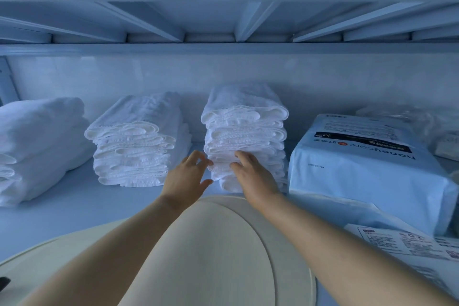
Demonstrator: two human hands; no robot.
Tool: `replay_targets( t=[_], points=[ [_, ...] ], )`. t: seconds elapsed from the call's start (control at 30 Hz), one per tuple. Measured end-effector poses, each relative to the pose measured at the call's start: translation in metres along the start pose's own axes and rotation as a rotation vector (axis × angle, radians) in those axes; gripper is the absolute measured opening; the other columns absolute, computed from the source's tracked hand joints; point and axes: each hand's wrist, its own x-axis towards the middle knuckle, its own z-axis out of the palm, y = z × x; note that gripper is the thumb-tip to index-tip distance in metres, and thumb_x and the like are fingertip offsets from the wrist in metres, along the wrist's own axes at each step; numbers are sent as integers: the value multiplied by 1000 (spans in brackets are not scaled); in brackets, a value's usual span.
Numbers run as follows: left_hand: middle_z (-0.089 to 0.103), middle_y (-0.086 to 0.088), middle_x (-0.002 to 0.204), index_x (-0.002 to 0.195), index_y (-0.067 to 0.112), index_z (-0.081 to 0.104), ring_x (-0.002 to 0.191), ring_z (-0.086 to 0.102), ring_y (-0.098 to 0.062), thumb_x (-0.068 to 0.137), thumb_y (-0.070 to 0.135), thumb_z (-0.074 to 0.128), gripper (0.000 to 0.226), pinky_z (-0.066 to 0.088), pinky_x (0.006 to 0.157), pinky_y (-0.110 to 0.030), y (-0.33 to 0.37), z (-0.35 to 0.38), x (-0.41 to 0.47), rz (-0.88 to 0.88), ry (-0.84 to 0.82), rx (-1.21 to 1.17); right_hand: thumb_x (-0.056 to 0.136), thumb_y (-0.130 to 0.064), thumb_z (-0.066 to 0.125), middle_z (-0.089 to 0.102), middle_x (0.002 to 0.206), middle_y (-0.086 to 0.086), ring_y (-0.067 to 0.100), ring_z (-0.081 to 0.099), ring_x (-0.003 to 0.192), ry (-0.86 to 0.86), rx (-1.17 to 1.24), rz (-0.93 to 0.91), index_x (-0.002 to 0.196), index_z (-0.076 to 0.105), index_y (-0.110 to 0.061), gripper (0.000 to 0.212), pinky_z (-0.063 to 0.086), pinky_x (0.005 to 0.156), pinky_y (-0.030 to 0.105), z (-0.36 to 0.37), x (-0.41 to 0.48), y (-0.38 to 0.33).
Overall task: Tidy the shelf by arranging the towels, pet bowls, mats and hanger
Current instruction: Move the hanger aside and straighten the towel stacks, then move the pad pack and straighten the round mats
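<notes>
A: Where are the hands?
B: Both on the tall towel stack [244,136] at twelve o'clock; left hand [185,179] open at its left edge, right hand [253,172] flat on its front.
A: Around it?
B: Shorter stack [135,141] at ten, blue package [367,169] at two.

3 stacks of folded white towels along shelf [74,206] back: left [37,146], middle [136,141], tallest right of centre [244,136].
</notes>
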Motion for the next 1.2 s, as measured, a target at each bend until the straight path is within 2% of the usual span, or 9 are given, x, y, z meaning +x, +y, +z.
replay_targets(
  t=[0.3, 0.37, 0.5, 0.6, 0.77, 0.9, 1.03, 1.13, 1.2],
  points=[
    [41, 10, 127, 125, 30, 50, 113, 49, -12, 88, 42, 58, 40, 45, 66, -27, 9, -6, -4, -47, -12, 9, 81, 7, 54, 28, 141, 7, 24, 32, 127, 11, -5, -19, 116, 50, -5, 37, 44, 83, 31, -9, -3, -4],
    [41, 11, 126, 124, 30, 50, 112, 49, -12, 87, 42, 58, 40, 47, 65, -28, 10, -9, -3, -43, -6, -9, 79, 7, 55, 32, 138, 8, 25, 34, 124, 38, -2, -22, 112, 52, -5, 35, 45, 79, 31, -11, -1, -5],
    [42, 12, 126, 123, 31, 51, 110, 50, -11, 86, 43, 59, 39, 45, 61, -26, 16, -17, 2, 38, 31, -7, 81, 4, 56, 37, 131, 7, 24, 39, 119, 78, -17, -13, 111, 52, -7, 32, 37, 68, 28, -19, 2, -6],
    [47, 11, 122, 119, 30, 55, 102, 53, -13, 84, 41, 62, 37, 43, 61, -26, 23, -26, 6, 75, 101, -71, 85, -1, 56, 38, 129, 3, 21, 39, 119, 137, -36, 4, 119, 50, -11, 36, 41, 70, 28, -32, 1, -2],
    [50, 12, 119, 116, 32, 55, 95, 56, -12, 84, 41, 62, 34, 45, 65, -27, 39, -38, 13, 154, 141, -151, 86, 0, 54, 45, 125, -1, 20, 43, 115, 209, -52, 38, 119, 52, -12, 35, 50, 78, 34, -62, -12, 11],
    [49, 13, 118, 116, 32, 55, 78, 46, -5, 85, 41, 61, 33, 40, 60, -25, 62, -42, 14, 248, 131, -206, 84, 3, 54, 51, 121, -1, 21, 46, 112, 272, -75, 90, 115, 56, -11, 33, 50, 81, 38, -84, -28, 22],
    [49, 13, 118, 116, 31, 56, 82, 51, -7, 85, 39, 61, 33, 40, 59, -24, 82, -41, 10, 323, 134, -277, 86, 0, 53, 54, 120, 0, 23, 46, 110, 311, -74, 150, 115, 58, -10, 31, 50, 80, 42, -102, -51, 33],
    [51, 12, 117, 115, 30, 57, 90, 56, -12, 84, 38, 62, 32, 47, 62, -28, 97, -39, 4, 389, 134, -322, 92, -8, 49, 50, 126, 0, 22, 42, 116, 261, -120, 202, 121, 55, -12, 29, 47, 85, 40, -107, -74, 38],
    [51, 13, 116, 114, 31, 57, 91, 56, -12, 84, 39, 62, 31, 46, 62, -27, 108, -37, 0, 415, 142, -342, 93, -11, 49, 49, 129, 0, 21, 40, 120, 230, -135, 240, 122, 54, -12, 29, 46, 88, 38, -107, -90, 43]
  ],
)
